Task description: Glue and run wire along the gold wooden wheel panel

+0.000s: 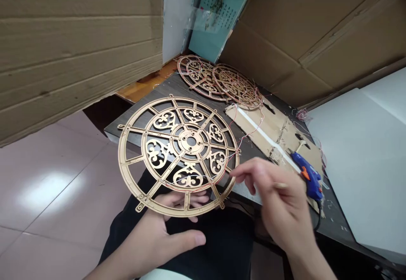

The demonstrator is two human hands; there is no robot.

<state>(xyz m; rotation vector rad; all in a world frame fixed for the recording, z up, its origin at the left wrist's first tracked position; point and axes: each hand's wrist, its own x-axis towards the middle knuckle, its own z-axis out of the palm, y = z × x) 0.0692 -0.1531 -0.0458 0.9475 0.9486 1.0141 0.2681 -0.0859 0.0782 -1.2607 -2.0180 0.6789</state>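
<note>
A round, gold-coloured openwork panel point(191, 141) with scroll cutouts rests partly on the dark table and overhangs its near edge. My left hand point(171, 225) is under its near rim, palm up, fingers spread and thumb apart; whether it bears weight is unclear. Thin red and white wires point(218, 179) run along the panel's lower right ring and on toward the back. At the right rim my right hand point(282, 199) reaches its index finger to the edge near the wires. The other fingers are curled around a thin tan stick point(280, 185), of which only a short end shows.
Two similar wired round panels point(218, 79) overlap at the back of the table point(142, 96). A blue glue gun point(307, 176) lies on a cardboard sheet point(271, 123) at the right. Cardboard walls point(79, 39) stand around, and a white board point(368, 157) is at far right.
</note>
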